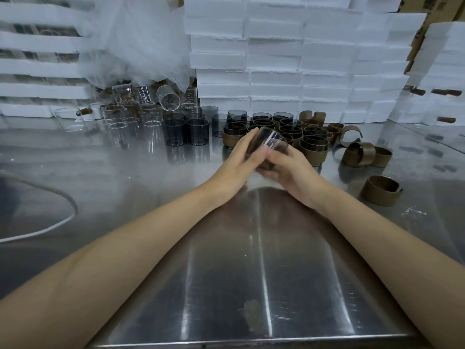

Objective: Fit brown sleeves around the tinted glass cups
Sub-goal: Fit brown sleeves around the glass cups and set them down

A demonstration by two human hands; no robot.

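Holding one tinted glass cup clear of the worktop, tilted, mouth away and to the right. Left hand wrapped along its near-left side, fingers laid over the glass. Right hand cupped under the base, fingers curled round it. Both sets of fingers closed on the cup. Something dark at the base, maybe a sleeve going on, but too hidden to say.

Judging progress: well under way, not finished. Just beyond and right of the fingers, a tight cluster of sleeved cups, brown bands round their lower halves. Beyond and left of the fingers, a few bare tinted cups not yet banded. Right of the fingers, loose brown sleeves curled on the worktop, and a lone sleeve nearer the edge. Enough of both left for several more fittings, by the look of it.

Farther left of the fingers, clear glass cups, some tipped over, below crumpled plastic wrap. Under the forearms, brushed steel, shiny and streaked with reflections, with a white cable looping at far left. Behind everything, stacked white foam boxes like a wall, and cardboard at top right.
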